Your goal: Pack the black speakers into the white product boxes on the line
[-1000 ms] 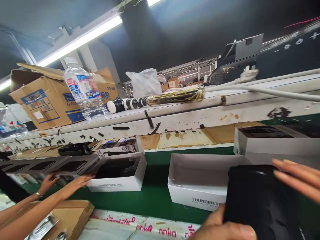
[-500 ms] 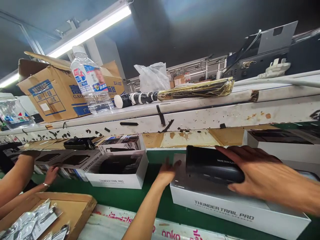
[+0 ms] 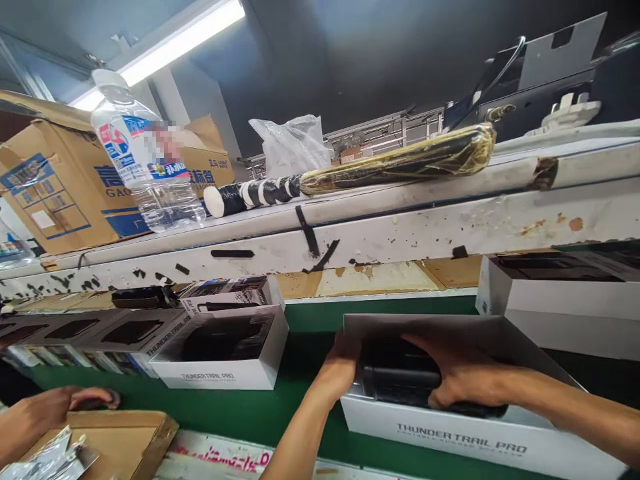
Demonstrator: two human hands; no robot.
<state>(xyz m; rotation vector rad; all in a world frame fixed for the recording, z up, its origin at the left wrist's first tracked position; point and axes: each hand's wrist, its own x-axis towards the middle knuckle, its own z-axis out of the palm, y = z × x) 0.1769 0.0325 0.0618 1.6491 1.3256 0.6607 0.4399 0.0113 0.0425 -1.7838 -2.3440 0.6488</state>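
A white box [image 3: 450, 433] marked THUNDER TRAIL PRO stands open on the green surface at the right. Inside it lies a black speaker [image 3: 400, 370]. My right hand [image 3: 463, 373] reaches into the box with its fingers wrapped round the speaker. My left hand [image 3: 345, 357] grips the left end wall of the box; its fingertips are partly hidden behind that wall. Left of my hands sits another THUNDER TRAIL PRO box [image 3: 215, 379] with a dark item in it.
More boxes [image 3: 130, 330] line the green surface [image 3: 200, 405] at the left. Another person's hand [image 3: 93, 398] is near a cardboard tray [image 3: 120, 433]. Above, a shelf holds a water bottle [image 3: 150, 160], a carton [image 3: 55, 180] and a taped rod [image 3: 390, 167]. A white box [image 3: 550, 313] stands back right.
My right hand has lowered the speaker from above the box's rim into it. My left hand has closed on the box's end. The other person's hands have drawn back from the boxes at left.
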